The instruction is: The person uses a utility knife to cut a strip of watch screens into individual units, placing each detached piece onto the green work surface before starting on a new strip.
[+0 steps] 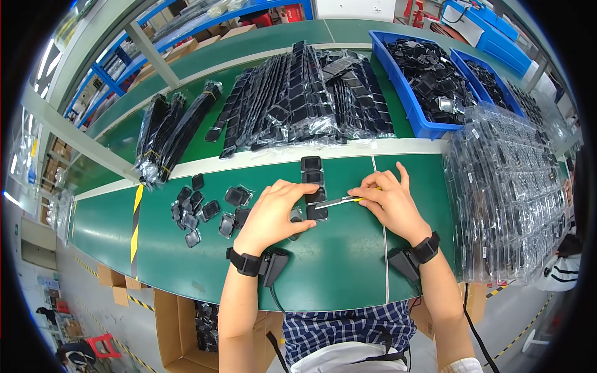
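A short strip of black square pieces in clear film (312, 165) lies lengthwise on the green bench. My left hand (273, 211) rests at its left side, with forefinger and thumb apart, holding the strip down by its near squares. In my right hand (388, 202) a utility knife (339, 202) with some yellow on it is pinched between thumb and fingers. Its long grey blade points left and lies across the strip near the join of the last two squares. Left of my left hand are several loose single black squares (186, 211), some partly hidden behind its fingers.
Behind the bench edge lie stacked strips of black squares (280, 93) and banded bundles (180, 130). Blue bins (429, 129) hold loose black pieces. Stacked clear plastic trays (504, 199) stand at the right. An open cardboard box (171, 329) sits below the front edge.
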A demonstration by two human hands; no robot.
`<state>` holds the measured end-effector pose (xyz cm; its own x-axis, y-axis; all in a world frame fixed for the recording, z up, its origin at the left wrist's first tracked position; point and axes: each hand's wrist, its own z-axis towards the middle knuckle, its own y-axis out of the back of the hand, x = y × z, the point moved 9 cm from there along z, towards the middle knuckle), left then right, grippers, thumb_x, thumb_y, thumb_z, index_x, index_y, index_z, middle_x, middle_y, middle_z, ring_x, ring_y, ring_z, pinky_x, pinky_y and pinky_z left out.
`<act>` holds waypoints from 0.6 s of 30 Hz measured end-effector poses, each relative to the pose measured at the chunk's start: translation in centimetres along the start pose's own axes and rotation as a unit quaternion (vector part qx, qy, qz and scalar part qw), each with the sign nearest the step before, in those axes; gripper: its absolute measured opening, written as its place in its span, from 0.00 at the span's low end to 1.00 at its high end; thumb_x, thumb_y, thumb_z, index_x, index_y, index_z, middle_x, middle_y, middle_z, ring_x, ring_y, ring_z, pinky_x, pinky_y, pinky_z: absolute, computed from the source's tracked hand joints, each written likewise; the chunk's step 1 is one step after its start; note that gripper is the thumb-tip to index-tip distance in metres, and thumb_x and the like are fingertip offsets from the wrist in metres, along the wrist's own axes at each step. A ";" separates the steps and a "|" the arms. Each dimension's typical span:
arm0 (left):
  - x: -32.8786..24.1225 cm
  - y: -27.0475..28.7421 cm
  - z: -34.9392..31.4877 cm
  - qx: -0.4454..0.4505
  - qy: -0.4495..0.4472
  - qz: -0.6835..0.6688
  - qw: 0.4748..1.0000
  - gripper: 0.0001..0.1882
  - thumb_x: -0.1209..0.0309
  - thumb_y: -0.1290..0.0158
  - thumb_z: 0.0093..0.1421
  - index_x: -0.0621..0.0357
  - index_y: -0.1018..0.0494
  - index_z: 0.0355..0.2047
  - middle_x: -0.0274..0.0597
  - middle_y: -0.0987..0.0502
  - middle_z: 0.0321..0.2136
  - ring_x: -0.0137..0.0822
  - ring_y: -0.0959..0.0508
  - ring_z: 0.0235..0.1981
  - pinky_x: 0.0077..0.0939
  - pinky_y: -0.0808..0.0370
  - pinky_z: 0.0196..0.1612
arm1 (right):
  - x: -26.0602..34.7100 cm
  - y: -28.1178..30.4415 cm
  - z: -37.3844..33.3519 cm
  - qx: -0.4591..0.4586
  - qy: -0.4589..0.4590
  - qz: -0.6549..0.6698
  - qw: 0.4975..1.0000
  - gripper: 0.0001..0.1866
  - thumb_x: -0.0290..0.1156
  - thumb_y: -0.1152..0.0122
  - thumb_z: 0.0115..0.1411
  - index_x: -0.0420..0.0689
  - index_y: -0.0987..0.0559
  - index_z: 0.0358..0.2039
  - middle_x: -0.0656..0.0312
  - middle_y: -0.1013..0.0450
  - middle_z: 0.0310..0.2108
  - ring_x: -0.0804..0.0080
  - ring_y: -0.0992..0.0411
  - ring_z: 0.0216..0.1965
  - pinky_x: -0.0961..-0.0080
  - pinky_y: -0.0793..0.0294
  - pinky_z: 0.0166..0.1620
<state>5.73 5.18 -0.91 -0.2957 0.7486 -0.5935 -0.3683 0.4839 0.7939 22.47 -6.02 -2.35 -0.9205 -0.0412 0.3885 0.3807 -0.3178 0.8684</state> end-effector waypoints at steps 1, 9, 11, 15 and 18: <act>-0.1 0.1 0.0 0.000 0.001 0.015 1.000 0.33 0.65 0.28 0.46 0.53 0.22 0.55 0.39 0.19 0.52 0.44 0.25 0.55 0.40 0.31 0.62 | 0.0 -0.2 0.1 0.001 0.000 0.000 1.000 0.14 0.29 0.31 0.61 0.60 0.12 0.47 0.72 0.29 0.39 0.71 0.29 0.48 0.39 0.56 0.73; 0.7 0.0 0.9 -0.023 -0.008 -0.035 0.999 0.18 0.67 0.32 0.54 0.55 0.18 0.45 0.36 0.16 0.45 0.40 0.22 0.48 0.37 0.30 0.58 | 0.9 -0.8 0.6 0.001 0.015 0.011 1.000 0.14 0.29 0.31 0.61 0.62 0.12 0.46 0.73 0.29 0.40 0.71 0.29 0.48 0.39 0.54 0.73; 0.9 -0.3 1.2 -0.041 -0.027 -0.031 0.998 0.12 0.70 0.33 0.57 0.57 0.18 0.42 0.38 0.17 0.40 0.39 0.21 0.43 0.35 0.25 0.51 | 1.1 -1.0 0.6 0.004 0.018 0.021 1.000 0.14 0.29 0.31 0.61 0.62 0.12 0.46 0.73 0.29 0.40 0.71 0.29 0.48 0.39 0.55 0.73; 1.4 -0.9 1.4 -0.049 -0.005 -0.070 0.996 0.10 0.72 0.34 0.59 0.58 0.19 0.41 0.38 0.21 0.38 0.36 0.21 0.40 0.31 0.23 0.45 | 0.7 -1.3 0.5 0.016 0.012 0.038 0.999 0.14 0.29 0.31 0.61 0.62 0.12 0.45 0.73 0.29 0.40 0.71 0.29 0.49 0.38 0.55 0.73; 2.1 -0.9 1.3 -0.058 0.026 -0.080 0.995 0.11 0.69 0.33 0.58 0.57 0.19 0.40 0.39 0.24 0.39 0.37 0.20 0.40 0.31 0.22 0.44 | 0.7 -1.3 0.7 0.010 0.009 0.038 0.999 0.14 0.29 0.31 0.61 0.62 0.12 0.45 0.73 0.29 0.41 0.71 0.30 0.50 0.38 0.57 0.73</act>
<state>6.57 6.90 -2.70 -0.2697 0.6406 -0.7190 -0.5129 0.5363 0.6703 21.36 -4.92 -3.02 -0.8904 -0.0820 0.4478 0.4509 -0.2948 0.8425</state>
